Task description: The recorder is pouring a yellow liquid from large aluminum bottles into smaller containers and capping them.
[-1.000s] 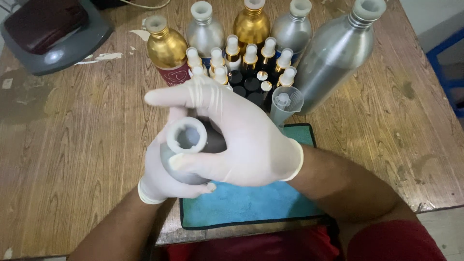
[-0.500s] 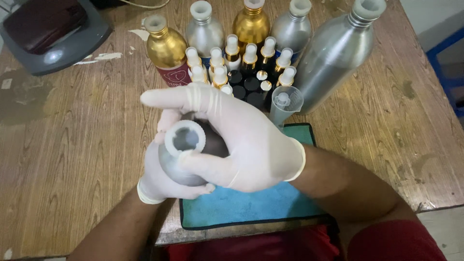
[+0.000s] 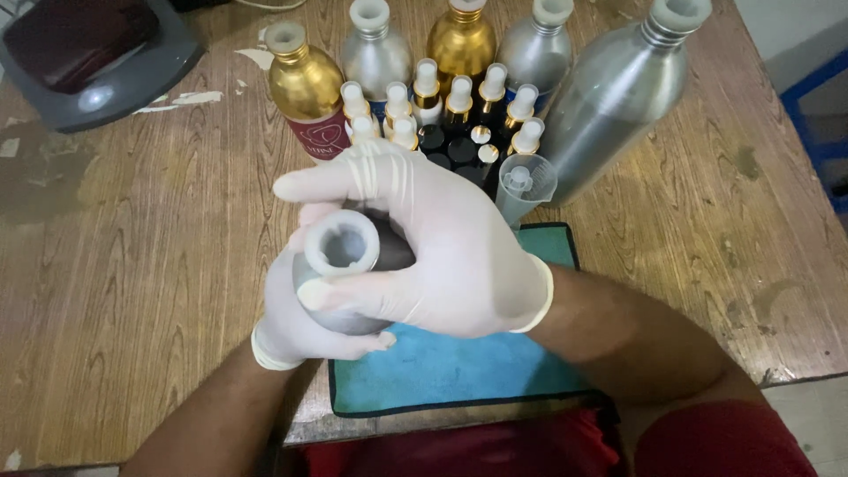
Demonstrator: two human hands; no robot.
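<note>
A silver metal bottle (image 3: 340, 265) with a white plastic neck sits in both my gloved hands, its mouth pointing up at the camera. My left hand (image 3: 291, 327) cups its body from below and the left. My right hand (image 3: 442, 243) wraps over the bottle's right side, thumb under the neck, index finger stretched out to the left above it. Under my hands lies a blue mat (image 3: 459, 367) at the table's near edge.
Behind my hands stand gold bottles (image 3: 305, 88), silver bottles (image 3: 375, 53), a tall silver bottle (image 3: 614, 97), several small dark vials with white caps (image 3: 459, 110) and a clear syringe (image 3: 523, 185). A grey device (image 3: 88, 57) sits far left on the wooden table (image 3: 132, 265).
Both hands and the bottle have shifted very slightly; the grip is the same.
</note>
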